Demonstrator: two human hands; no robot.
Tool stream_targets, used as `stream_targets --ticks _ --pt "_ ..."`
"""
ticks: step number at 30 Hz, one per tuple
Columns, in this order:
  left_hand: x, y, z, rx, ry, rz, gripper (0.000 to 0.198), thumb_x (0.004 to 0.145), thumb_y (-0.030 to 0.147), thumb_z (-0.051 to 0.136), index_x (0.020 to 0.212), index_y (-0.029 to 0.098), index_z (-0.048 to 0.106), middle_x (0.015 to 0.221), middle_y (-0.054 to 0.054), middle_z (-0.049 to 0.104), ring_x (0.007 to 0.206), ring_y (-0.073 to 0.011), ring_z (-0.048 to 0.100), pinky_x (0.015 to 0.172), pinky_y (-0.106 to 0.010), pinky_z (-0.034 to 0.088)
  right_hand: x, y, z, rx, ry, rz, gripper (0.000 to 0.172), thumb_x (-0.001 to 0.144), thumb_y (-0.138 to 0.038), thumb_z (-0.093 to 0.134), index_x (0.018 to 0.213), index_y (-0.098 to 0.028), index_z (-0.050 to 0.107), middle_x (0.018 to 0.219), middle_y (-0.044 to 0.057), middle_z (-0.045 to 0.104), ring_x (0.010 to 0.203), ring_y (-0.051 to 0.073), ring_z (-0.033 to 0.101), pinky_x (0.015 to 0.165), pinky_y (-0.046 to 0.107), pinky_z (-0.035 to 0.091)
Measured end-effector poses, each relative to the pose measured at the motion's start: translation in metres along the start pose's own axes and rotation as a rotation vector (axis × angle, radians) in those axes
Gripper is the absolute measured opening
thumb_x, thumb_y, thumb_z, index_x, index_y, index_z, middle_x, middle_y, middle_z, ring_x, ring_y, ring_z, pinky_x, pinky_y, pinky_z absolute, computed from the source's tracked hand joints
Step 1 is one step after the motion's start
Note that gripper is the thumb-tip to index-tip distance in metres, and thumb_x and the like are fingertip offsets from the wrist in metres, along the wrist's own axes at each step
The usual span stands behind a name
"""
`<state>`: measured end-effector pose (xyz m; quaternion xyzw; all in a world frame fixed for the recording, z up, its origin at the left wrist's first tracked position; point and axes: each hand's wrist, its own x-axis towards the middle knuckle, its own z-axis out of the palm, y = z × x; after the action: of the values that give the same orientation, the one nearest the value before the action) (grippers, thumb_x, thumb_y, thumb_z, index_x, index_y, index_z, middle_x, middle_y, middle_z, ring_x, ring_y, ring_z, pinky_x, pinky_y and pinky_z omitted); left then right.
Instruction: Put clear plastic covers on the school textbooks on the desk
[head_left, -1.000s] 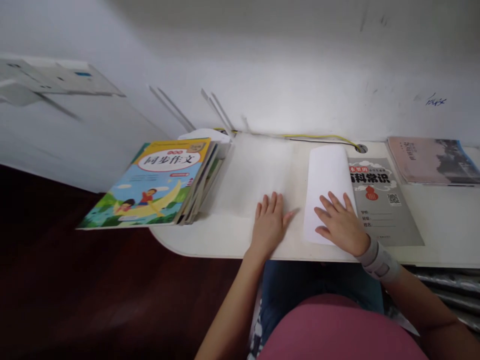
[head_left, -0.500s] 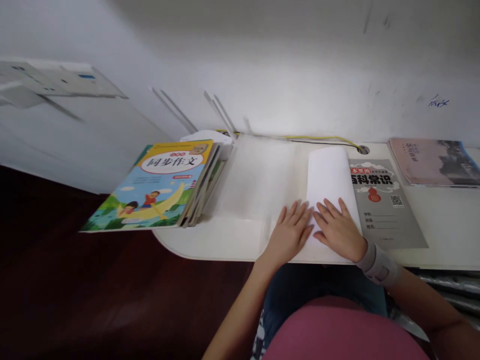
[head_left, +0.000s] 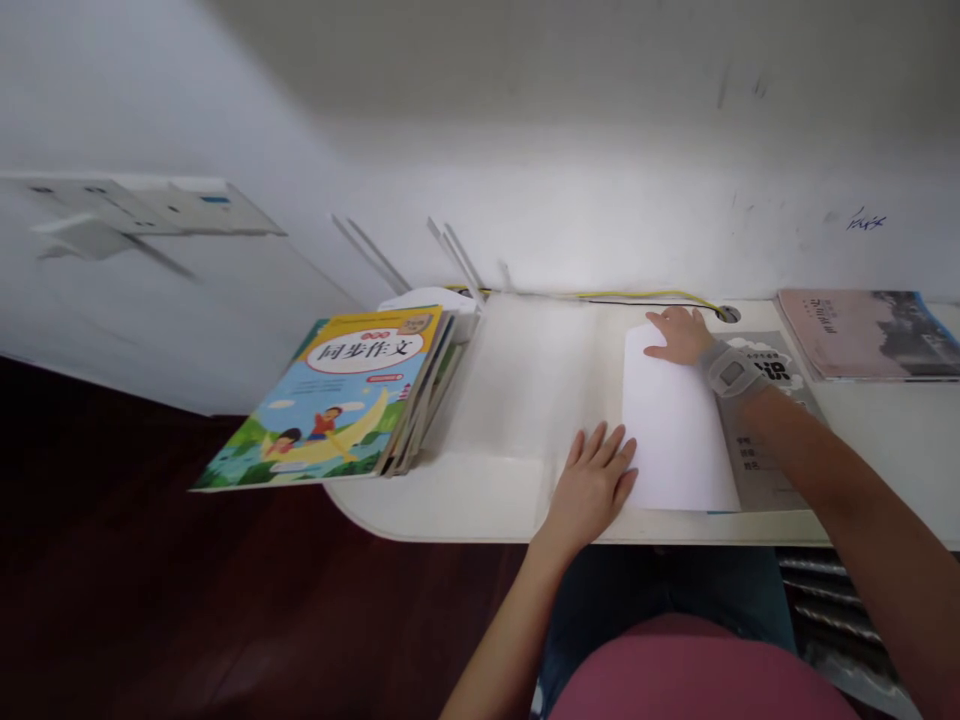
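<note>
— Where are the hands?

— We see the left hand (head_left: pixel 592 487) lying flat, palm down, its fingers loosely spread. The fingertips touch the near left edge of the plain white paper sheet (head_left: pixel 675 430). The right hand (head_left: pixel 677 336) also rests flat on the far end of that sheet, with its fingers stretched out and close together. It wears a grey wrist band (head_left: pixel 731 370).

— And the sheet itself?

— It lies on the white round-cornered desk (head_left: pixel 442 495), straight in front of us, and covers the left part of a flat grey booklet (head_left: pixel 776 450).

— Can we read the booklet?

— We make out only one bold black character, 识, just beside the wrist band. The form lines lower down are too small for us to read.

— Any other writing?

— Yes. The colourful picture book (head_left: pixel 337 400) on top of the stack at the left reads 同步作文 in a red-rimmed white oval. That stack overhangs the desk's left edge. The pale pink book (head_left: pixel 862 335) at the far right has a title too blurred for us. A blue pen scribble (head_left: pixel 866 222) on the wall above it is unreadable.

— What else is near the hands?

— A thin yellow cable (head_left: pixel 645 296) runs along the desk's back edge to a round cable hole (head_left: pixel 726 314), just beside the right hand. A pale translucent sheet (head_left: pixel 525 380) lies between the white paper sheet and the stack.
</note>
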<state>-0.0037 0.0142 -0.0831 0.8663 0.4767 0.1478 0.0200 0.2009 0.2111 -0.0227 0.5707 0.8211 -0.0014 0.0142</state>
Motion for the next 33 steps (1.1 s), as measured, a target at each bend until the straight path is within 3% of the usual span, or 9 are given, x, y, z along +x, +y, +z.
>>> stream_targets --ticks 5,12,26,33 --pt "0.001 0.001 0.0 -0.008 -0.001 -0.012 0.049 0.093 0.043 0.037 0.136 0.02 0.042 0.142 -0.011 0.042 0.134 -0.029 0.033 0.107 -0.053 0.029 -0.008 -0.006 0.011 -0.025 0.058 0.043 0.052 0.081 -0.051 0.051 0.122 -0.02 0.054 0.127 0.017 0.048 0.117 0.033 0.04 0.098 0.053 0.023" --pt "0.002 0.0 -0.002 -0.024 -0.039 -0.015 0.064 0.09 0.055 0.032 0.144 0.019 0.027 0.146 -0.014 0.035 0.135 -0.0293 0.032 0.107 -0.052 0.03 -0.009 -0.016 0.015 -0.07 0.118 0.028 0.045 0.082 -0.05 0.051 0.113 -0.019 0.061 0.125 0.016 0.048 0.115 0.031 0.038 0.1 0.054 0.018" --pt "0.003 0.002 -0.007 0.002 -0.066 0.003 0.058 0.09 0.054 0.034 0.139 0.023 0.038 0.146 -0.014 0.035 0.134 -0.0307 0.034 0.105 -0.053 0.031 -0.012 -0.025 0.014 -0.133 0.12 0.052 0.043 0.082 -0.048 0.053 0.106 -0.015 0.065 0.122 0.017 0.051 0.114 0.03 0.039 0.1 0.056 0.018" --pt "0.003 0.002 -0.007 0.005 -0.063 0.008 0.057 0.09 0.054 0.035 0.138 0.023 0.041 0.146 -0.015 0.036 0.133 -0.0318 0.034 0.105 -0.053 0.031 -0.011 -0.025 0.011 -0.134 0.05 0.033 0.046 0.081 -0.051 0.052 0.109 -0.016 0.064 0.124 0.016 0.05 0.116 0.03 0.039 0.1 0.056 0.019"
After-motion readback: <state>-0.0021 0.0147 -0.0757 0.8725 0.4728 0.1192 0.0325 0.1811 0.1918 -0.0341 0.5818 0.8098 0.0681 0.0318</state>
